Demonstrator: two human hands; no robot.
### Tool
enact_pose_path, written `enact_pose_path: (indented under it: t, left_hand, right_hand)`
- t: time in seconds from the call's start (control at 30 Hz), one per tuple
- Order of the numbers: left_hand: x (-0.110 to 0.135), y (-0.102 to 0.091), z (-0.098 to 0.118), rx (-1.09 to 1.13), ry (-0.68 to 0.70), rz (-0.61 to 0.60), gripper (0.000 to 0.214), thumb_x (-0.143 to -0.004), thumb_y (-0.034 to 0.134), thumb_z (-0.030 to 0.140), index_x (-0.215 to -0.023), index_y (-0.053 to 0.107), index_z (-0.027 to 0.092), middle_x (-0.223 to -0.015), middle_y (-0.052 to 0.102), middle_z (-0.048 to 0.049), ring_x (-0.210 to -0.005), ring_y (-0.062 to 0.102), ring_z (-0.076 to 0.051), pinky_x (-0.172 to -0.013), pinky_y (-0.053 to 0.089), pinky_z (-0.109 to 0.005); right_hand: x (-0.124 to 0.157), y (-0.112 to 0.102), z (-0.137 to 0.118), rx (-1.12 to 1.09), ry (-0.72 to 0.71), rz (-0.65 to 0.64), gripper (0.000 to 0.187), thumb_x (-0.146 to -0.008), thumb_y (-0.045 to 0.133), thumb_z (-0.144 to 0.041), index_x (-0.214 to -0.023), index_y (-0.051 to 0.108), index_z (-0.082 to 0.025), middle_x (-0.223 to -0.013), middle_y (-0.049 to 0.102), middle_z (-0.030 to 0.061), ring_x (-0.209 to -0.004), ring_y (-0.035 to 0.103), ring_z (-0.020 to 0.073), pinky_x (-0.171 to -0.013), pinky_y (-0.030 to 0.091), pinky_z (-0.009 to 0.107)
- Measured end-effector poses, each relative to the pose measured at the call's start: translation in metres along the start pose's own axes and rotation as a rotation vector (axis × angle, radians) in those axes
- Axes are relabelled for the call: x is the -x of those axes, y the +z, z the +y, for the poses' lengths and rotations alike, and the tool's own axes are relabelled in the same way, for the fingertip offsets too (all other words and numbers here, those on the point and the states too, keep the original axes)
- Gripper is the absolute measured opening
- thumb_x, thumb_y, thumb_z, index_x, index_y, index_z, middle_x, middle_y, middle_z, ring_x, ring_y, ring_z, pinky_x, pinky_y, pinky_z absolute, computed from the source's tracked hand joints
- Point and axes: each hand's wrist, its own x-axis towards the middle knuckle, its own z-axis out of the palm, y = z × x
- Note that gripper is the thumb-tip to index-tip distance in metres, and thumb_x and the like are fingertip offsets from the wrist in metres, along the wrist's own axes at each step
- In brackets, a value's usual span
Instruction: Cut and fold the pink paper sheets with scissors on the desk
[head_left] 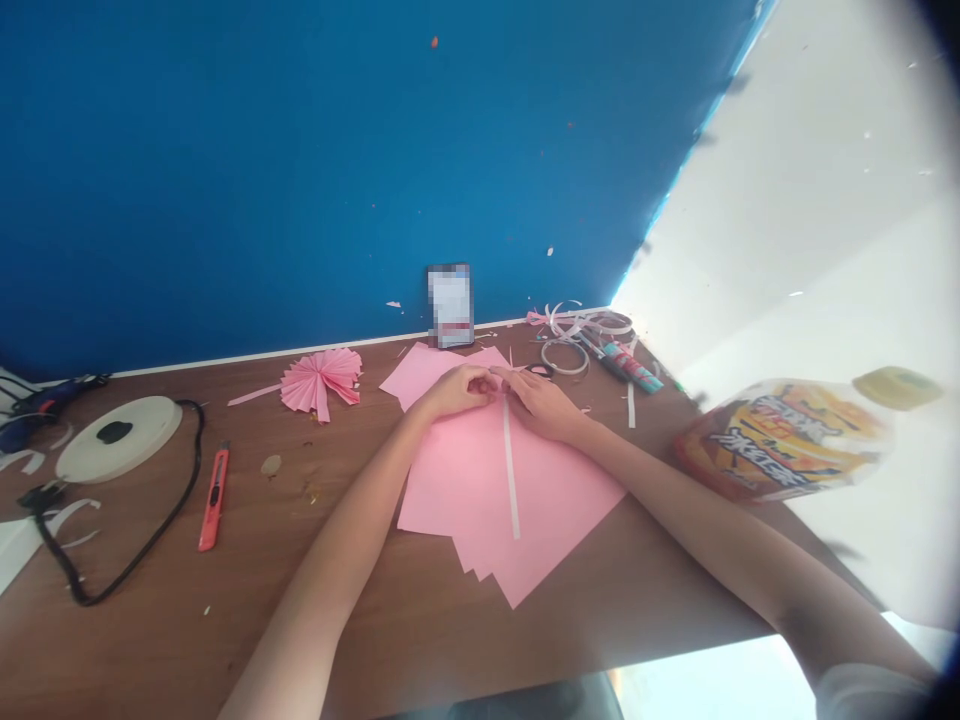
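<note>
Pink paper sheets (457, 480) lie fanned and overlapping on the brown table. A narrow white strip (511, 470) runs down their middle, its upper end passing under my fingers. My left hand (466, 390) is closed with curled fingers beside that end; what its fingertips pinch is hidden. From the other side, my right hand (536, 398) rests on the paper, its fingers closed on the strip's top end. Both sets of fingertips nearly meet. Just behind my right hand are the dark handles of scissors (540, 370).
Left on the table (285, 560) are a folded pink paper rosette (319, 383), a red box cutter (215, 498) and a white round device (120, 438) with a black cord. A phone (451, 305) leans on the wall. Right are a tape roll (565, 357), a glue tube (632, 366) and a bottle (787, 438).
</note>
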Motion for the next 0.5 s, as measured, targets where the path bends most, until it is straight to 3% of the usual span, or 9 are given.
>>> enact_pose_path:
  t: [0.5]
  left_hand:
    - [0.0002, -0.0010, 0.0011, -0.019, -0.023, 0.005, 0.021, -0.072, 0.060, 0.026, -0.089, 0.064, 0.014, -0.085, 0.062, -0.0033, -0.075, 0.054, -0.013, -0.068, 0.042, -0.024]
  right_hand:
    - [0.0024, 0.0027, 0.0003, 0.101, 0.013, 0.004, 0.056, -0.084, 0.042, -0.009, -0.139, 0.041, -0.021, -0.114, 0.065, 0.0085, -0.100, 0.058, 0.0230, -0.081, 0.044, 0.033]
